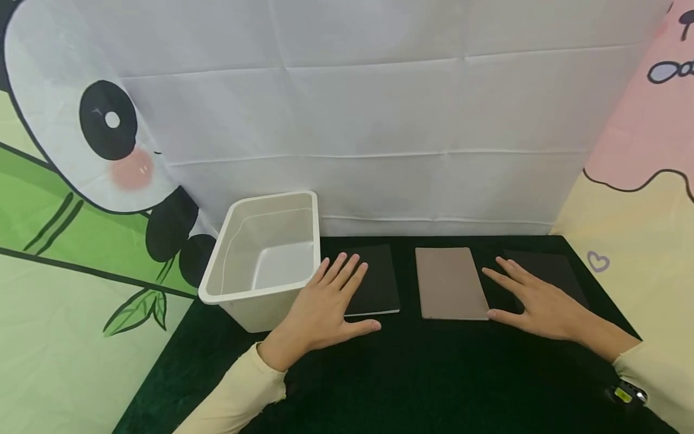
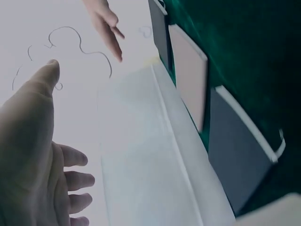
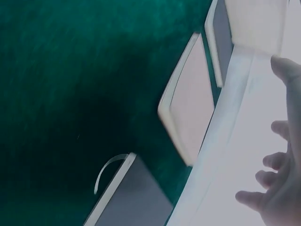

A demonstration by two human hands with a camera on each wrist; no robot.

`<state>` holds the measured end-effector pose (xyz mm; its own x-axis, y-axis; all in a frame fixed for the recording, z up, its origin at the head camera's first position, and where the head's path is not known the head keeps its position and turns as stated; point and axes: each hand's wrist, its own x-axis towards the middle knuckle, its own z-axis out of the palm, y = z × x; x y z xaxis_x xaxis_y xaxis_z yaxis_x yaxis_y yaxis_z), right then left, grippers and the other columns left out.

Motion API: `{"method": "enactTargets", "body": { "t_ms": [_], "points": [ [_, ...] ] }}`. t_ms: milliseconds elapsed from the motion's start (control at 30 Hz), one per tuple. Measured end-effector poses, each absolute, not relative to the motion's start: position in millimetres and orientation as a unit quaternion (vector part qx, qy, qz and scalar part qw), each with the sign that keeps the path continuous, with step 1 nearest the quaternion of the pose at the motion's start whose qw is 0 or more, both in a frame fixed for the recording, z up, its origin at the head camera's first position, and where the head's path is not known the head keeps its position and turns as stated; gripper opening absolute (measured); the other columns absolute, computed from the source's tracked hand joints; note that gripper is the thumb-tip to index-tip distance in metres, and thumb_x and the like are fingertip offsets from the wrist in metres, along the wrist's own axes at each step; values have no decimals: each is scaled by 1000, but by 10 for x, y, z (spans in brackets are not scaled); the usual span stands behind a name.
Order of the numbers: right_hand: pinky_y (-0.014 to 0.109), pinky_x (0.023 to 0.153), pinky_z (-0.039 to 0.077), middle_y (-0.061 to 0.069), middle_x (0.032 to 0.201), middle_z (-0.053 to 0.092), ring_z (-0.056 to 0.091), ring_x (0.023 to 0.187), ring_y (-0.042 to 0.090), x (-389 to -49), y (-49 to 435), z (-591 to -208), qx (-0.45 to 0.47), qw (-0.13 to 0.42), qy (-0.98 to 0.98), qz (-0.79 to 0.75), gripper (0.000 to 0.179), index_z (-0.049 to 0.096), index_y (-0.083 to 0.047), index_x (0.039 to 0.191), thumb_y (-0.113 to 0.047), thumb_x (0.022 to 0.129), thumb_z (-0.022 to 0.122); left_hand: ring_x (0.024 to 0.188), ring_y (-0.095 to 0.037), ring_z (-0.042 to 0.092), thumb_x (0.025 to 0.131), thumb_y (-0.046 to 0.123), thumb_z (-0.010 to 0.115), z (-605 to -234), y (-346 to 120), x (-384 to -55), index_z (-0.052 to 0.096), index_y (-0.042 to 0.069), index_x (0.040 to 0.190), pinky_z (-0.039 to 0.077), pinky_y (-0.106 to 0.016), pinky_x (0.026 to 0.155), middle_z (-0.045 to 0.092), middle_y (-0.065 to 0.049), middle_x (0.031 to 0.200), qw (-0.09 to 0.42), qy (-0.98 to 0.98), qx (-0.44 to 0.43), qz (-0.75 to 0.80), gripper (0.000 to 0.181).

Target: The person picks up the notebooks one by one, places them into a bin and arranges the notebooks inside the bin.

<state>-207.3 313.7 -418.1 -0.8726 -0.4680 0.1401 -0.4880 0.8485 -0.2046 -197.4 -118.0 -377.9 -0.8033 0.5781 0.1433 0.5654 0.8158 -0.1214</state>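
Observation:
Three notebooks lie in a row on the dark green cloth. The left black notebook (image 1: 379,280) is partly behind my left hand (image 1: 331,307), which hovers with spread fingers and holds nothing. In the middle lies a pinkish-beige notebook (image 1: 452,283). My right hand (image 1: 537,304), fingers extended and holding nothing, overlaps the right black notebook (image 1: 553,271) in the head view. A ribbon marker (image 2: 281,143) sticks out of the near black notebook (image 2: 240,146) in the left wrist view. The right wrist view shows another ribbon (image 3: 106,169) on a black notebook (image 3: 136,197).
A cream plastic bin (image 1: 233,295) stands at the left of the row, close beside my left hand. Behind the table hangs a white cloth (image 1: 379,108) with cartoon prints on both sides. The green tablecloth (image 1: 434,380) extends toward me.

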Motion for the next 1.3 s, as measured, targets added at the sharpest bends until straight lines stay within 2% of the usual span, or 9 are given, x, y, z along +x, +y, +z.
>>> {"method": "enactTargets", "body": {
  "t_ms": [167, 300, 367, 500, 700, 800, 967, 1167, 1300],
  "points": [
    [57, 77, 56, 19, 168, 21, 44, 137, 55, -2103, 3323, -4236, 257, 52, -957, 120, 83, 32, -23, 162, -53, 94, 69, 157, -30, 16, 92, 83, 38, -3702, -1487, -1966, 23, 13, 164, 14, -52, 126, 19, -9, 170, 119, -949, -289, 38, 102],
    [66, 81, 53, 18, 169, 20, 51, 129, 57, -2105, 3495, -4316, 241, 52, -962, 118, 84, 31, -24, 162, -52, 93, 70, 155, -33, 23, 93, 79, 43, -3670, -1752, -1956, 29, 11, 162, 19, -55, 124, 26, -11, 168, 136, -951, -277, 36, 98],
    [71, 84, 50, 18, 169, 20, 51, 128, 58, -2102, 3575, -4365, 232, 50, -964, 117, 85, 30, -24, 162, -51, 93, 71, 154, -34, 25, 93, 77, 45, -3665, -1883, -1945, 30, 10, 161, 20, -56, 124, 29, -12, 167, 139, -953, -267, 37, 97],
    [72, 82, 49, 22, 167, 20, 50, 126, 62, -2073, 3714, -4461, 213, 45, -969, 119, 86, 29, -23, 162, -50, 93, 71, 153, -36, 29, 93, 73, 51, -3672, -2124, -1908, 34, 9, 160, 21, -58, 123, 33, -13, 165, 143, -957, -249, 40, 94],
    [68, 76, 50, 30, 164, 21, 49, 122, 66, -2029, 3874, -4687, 174, 30, -976, 126, 87, 28, -16, 162, -52, 94, 69, 151, -39, 31, 94, 66, 57, -3682, -2481, -1812, 42, 9, 156, 23, -60, 122, 38, -15, 162, 158, -959, -229, 58, 86],
    [61, 71, 51, 34, 161, 24, 49, 120, 67, -2018, 3963, -4807, 154, 25, -979, 131, 86, 29, -11, 161, -51, 95, 68, 149, -41, 35, 95, 62, 59, -3706, -2661, -1764, 47, 8, 154, 27, -61, 120, 43, -16, 159, 169, -959, -223, 52, 81],
    [56, 67, 50, 40, 156, 26, 49, 116, 70, -2030, 4092, -4968, 130, 13, -983, 126, 86, 26, -8, 161, -51, 97, 65, 145, -42, 41, 94, 53, 66, -3760, -2948, -1668, 52, 6, 150, 29, -60, 119, 49, -17, 155, 188, -958, -213, 36, 75],
    [77, 77, 41, 45, 153, 22, 39, 115, 77, -2052, 4274, -5074, 92, 11, -988, 119, 88, 26, -1, 159, -54, 98, 62, 143, -44, 43, 94, 48, 68, -3830, -3134, -1627, 54, 5, 148, 13, -50, 127, 50, -18, 153, 201, -955, -216, 36, 70],
    [81, 79, 36, 48, 152, 16, 36, 112, 80, -2040, 4376, -5150, 64, 3, -991, 115, 92, 22, 1, 158, -57, 98, 60, 143, -45, 42, 94, 45, 70, -3857, -3179, -1629, 53, 6, 149, 13, -50, 127, 50, -18, 154, 203, -954, -219, 35, 70]
  ]
}}
